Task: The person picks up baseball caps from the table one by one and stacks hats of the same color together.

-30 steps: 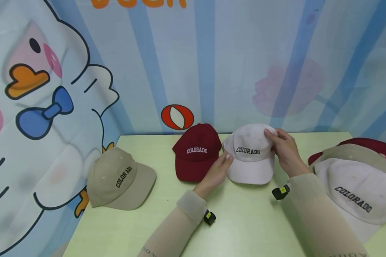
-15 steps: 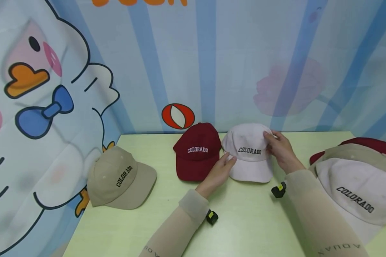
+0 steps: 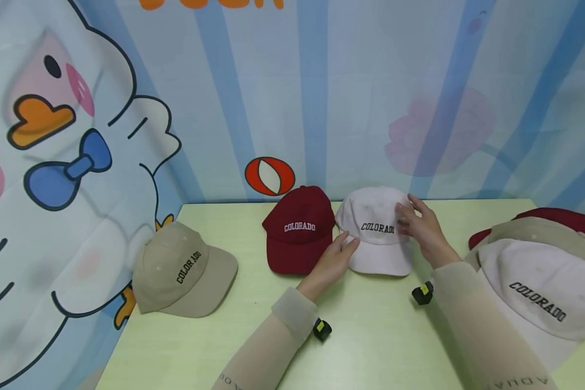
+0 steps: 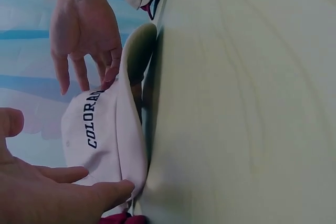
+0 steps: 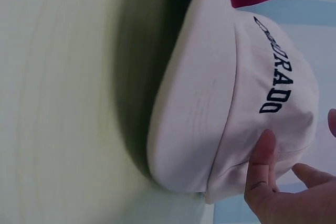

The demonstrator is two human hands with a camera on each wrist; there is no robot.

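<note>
A white baseball cap (image 3: 380, 230) lettered COLORADO sits on the table, brim facing me. At its left side my left hand (image 3: 332, 264) touches the cap with extended fingers, as the left wrist view also shows. My right hand (image 3: 425, 230) is at the cap's right side, its fingertips against the crown near the end of the lettering. In the right wrist view, one finger (image 5: 261, 156) lies along the white cloth with the other fingers spread. Just left of the white cap stands a dark red cap (image 3: 297, 230), partly behind my left hand.
A beige cap (image 3: 180, 273) lies at the table's left, its brim turned right. On the right, a second white cap (image 3: 541, 292) overlaps another beige cap (image 3: 541, 230) and another red cap (image 3: 565, 216). A printed cloth backdrop (image 3: 351, 97) rises behind the table (image 3: 365, 346).
The white cap has shifted slightly left and back, closer to the red cap. My right hand has loosened from its hold on the crown's edge, and its fingers have spread.
</note>
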